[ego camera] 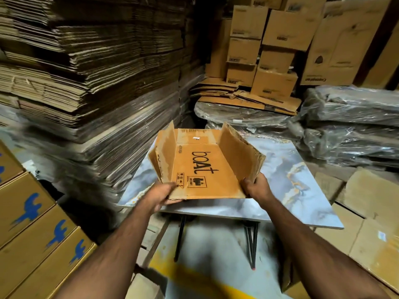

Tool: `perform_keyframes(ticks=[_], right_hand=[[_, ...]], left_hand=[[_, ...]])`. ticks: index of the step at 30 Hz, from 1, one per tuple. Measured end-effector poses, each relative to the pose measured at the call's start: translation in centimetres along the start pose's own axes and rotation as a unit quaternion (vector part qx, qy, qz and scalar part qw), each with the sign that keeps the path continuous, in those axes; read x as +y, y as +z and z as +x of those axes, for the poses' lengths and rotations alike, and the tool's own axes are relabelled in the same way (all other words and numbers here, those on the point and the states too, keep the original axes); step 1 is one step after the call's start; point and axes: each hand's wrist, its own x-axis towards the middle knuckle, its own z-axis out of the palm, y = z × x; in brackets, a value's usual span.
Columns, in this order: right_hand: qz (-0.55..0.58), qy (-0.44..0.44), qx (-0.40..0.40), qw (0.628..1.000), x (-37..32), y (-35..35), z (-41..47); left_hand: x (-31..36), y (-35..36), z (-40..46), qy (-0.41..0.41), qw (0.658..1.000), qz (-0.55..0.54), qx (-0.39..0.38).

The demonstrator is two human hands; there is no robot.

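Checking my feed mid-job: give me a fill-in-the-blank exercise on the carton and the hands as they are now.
The cardboard box bears the printed word ____.
The left hand and the right hand grip its near corners, so ____ hands hold it.
Below it stands a ____ with a marble-patterned top and black legs.
The stacked boxes at the left carry ____ marks.
Missing words: boAt; both; table; blue.

We found bare bench (302,186) right of the carton (203,169) and along its near edge. Stacked flat cardboard (86,83) crowded the bench's left side, wrapped bundles (349,130) walled its far right, and raised flaps (239,156) fenced the carton's floor.
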Motion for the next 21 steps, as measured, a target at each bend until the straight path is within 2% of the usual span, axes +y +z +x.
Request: perform_keyframes(ticks=[3, 6, 9, 15, 21], right_hand=[[-0.020, -0.047, 0.019, 0.999, -0.7, -0.4, -1.2], [-0.040, -0.076, 0.041, 0.995, -1.1, -2.1, -1.2], [-0.049, -0.090, 0.085, 0.991, -1.4, -4.9, -1.5], [-0.054, -0.089, 0.182, 0.978, -0.6, -11.5, -1.6], [-0.042, -0.048, 0.266, 0.962, 4.3, -18.9, -1.2]], left_hand=[[-1.3, 0.6, 1.1, 0.048, 0.991, 0.091, 0.086], [-0.5, 2.4, 0.4, 0.115, 0.983, 0.096, 0.104], [1.2, 5.0, 0.3, 0.150, 0.981, 0.093, 0.080], [4.2, 12.1, 2.1, 0.166, 0.981, 0.097, 0.020], [4.6, 22.2, 2.7, 0.174, 0.978, 0.105, -0.046]])
